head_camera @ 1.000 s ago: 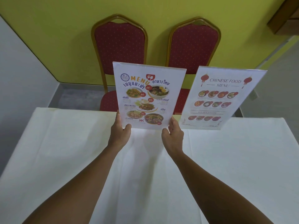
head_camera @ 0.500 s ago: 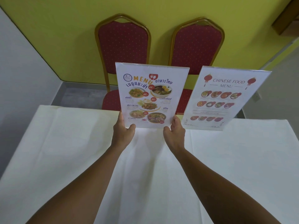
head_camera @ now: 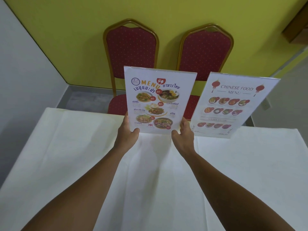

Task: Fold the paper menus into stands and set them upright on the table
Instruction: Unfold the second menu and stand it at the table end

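Note:
A Thai food menu (head_camera: 158,100) stands upright near the far edge of the white-clothed table (head_camera: 83,164), its printed face toward me. My left hand (head_camera: 127,135) grips its lower left corner, thumb on the front. My right hand (head_camera: 184,136) holds its lower right corner. To the right a Chinese food menu (head_camera: 233,105) stands upright on the table, leaning back, with no hand on it. The backs and bases of both menus are hidden.
Two red padded chairs with gold frames (head_camera: 131,52) (head_camera: 205,54) stand behind the table's far edge against a yellow wall (head_camera: 75,30). A grey wall (head_camera: 21,72) runs along the left. A wooden fixture (head_camera: 298,24) juts out at the top right.
My view has shifted slightly, so chairs and menus sit a little further right and lower. Both hands stay on the Thai menu's lower corners; the Chinese menu has not moved.

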`<state>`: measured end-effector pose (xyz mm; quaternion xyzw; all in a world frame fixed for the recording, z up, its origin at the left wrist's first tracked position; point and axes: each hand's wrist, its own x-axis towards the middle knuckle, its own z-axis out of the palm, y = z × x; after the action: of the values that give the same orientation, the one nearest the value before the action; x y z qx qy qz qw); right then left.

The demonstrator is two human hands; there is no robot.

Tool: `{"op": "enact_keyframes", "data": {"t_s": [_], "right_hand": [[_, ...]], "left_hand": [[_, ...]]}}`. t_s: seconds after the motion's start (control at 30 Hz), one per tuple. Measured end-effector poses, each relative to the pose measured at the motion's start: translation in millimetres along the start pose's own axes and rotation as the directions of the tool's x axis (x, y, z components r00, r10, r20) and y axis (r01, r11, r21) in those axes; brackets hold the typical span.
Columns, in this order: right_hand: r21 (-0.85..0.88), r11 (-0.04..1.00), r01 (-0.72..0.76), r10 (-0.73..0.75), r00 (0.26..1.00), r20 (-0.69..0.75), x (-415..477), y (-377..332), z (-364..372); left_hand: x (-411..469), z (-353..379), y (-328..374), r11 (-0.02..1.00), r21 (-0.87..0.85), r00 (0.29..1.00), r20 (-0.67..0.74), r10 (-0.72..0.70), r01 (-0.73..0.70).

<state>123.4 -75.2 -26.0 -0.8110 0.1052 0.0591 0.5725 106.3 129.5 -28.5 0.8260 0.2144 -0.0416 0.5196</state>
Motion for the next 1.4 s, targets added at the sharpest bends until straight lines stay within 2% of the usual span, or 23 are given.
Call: {"op": "enact_keyframes", "data": {"t_s": [0.17, 0.37, 0.53, 0.77, 1.0, 1.27, 1.4], "right_hand": [[0.006, 0.999, 0.042, -0.042, 0.999, -0.004, 4, -12, 0], [0.022, 0.999, 0.048, -0.047, 0.998, -0.049, -2, -27, 7], [0.041, 0.997, 0.069, -0.069, 0.998, 0.009, -12, -41, 39], [0.068, 0.994, 0.088, -0.096, 0.987, 0.131, -25, -68, 117], [0.086, 0.993, 0.084, -0.101, 0.970, 0.223, -41, -86, 193], [0.048, 0.991, 0.122, -0.130, 0.951, 0.280, -52, -90, 235], [-0.006, 0.992, 0.129, -0.121, 0.948, 0.294, -54, -80, 239]], "left_hand": [[3, -7, 8, 0.995, -0.075, 0.997, -0.046, 0.059, -0.063], [4, -17, 13, 0.991, -0.105, 0.996, -0.012, 0.086, -0.087], [3, -56, 5, 0.988, -0.121, 0.993, -0.082, 0.083, -0.092], [13, -137, -26, 0.993, -0.115, 0.980, -0.199, 0.008, -0.031], [28, -208, -55, 0.981, -0.190, 0.962, -0.265, -0.071, 0.020], [35, -246, -85, 0.969, -0.244, 0.959, -0.271, -0.088, 0.020], [31, -244, -89, 0.985, -0.172, 0.962, -0.268, -0.042, -0.005]]}}
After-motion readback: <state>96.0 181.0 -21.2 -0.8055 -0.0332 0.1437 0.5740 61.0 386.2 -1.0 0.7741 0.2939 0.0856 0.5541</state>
